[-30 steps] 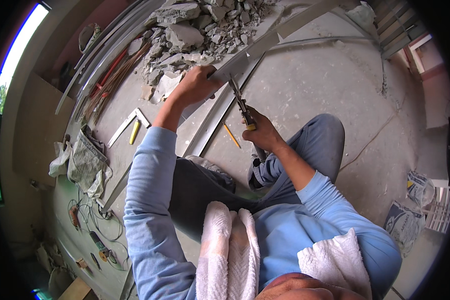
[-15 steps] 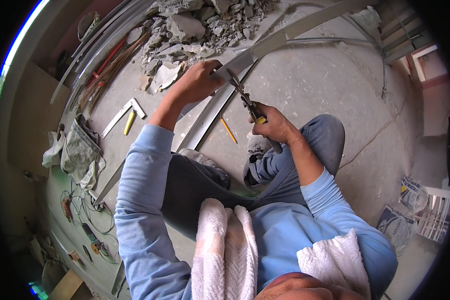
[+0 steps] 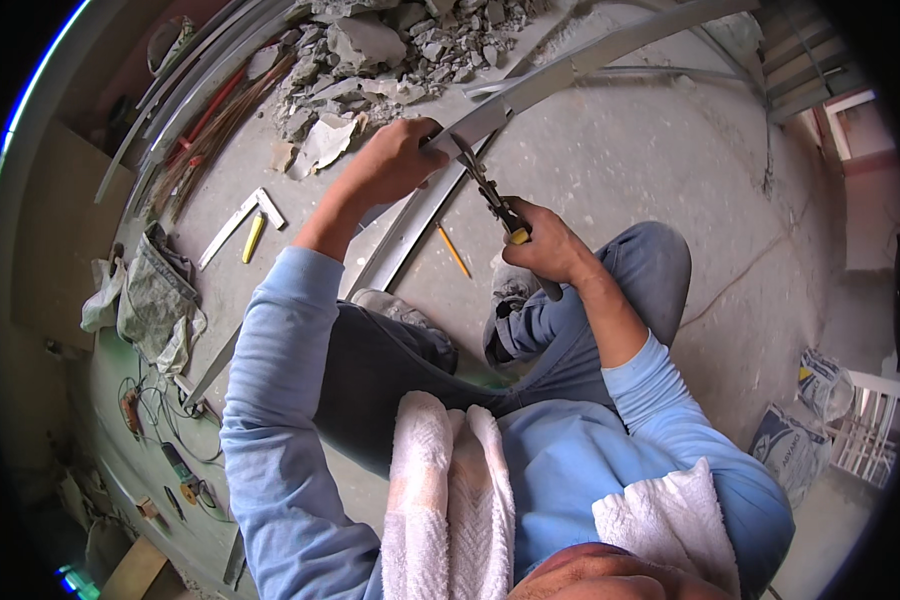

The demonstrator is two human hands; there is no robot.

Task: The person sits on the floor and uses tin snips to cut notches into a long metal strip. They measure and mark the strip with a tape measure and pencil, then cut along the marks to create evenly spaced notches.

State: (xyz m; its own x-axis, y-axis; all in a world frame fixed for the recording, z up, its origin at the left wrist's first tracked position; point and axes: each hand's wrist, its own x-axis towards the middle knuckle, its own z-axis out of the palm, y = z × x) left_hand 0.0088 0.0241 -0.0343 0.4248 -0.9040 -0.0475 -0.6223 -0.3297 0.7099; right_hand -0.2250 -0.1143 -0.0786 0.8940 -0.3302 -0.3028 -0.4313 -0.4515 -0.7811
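Note:
My left hand [image 3: 395, 165] is closed round the near end of a long, thin metal channel [image 3: 560, 75], which slants up and away to the right. In my right hand [image 3: 552, 246] is a pair of tin snips [image 3: 492, 190] with dark handles and a yellow patch. The jaws of the snips meet the channel's lower edge just right of my left hand; how far they bite in is too small to tell. Below, a second metal channel [image 3: 410, 235] lies on the floor, and an orange pencil [image 3: 454, 250] rests beside it.
Broken rubble [image 3: 370, 50] is heaped at the back. Metal lengths and thin rods [image 3: 195, 150] lie far left. Nearer are a white square [image 3: 232, 225], a yellow utility knife [image 3: 253, 238], a crumpled sack [image 3: 160, 300] and a corded power tool [image 3: 182, 470]. Bags [image 3: 790, 450] stand at right.
Both hands keep nearly the same place, with the snips still at the channel's edge. The whole view has shifted slightly, so floor things appear a little farther left.

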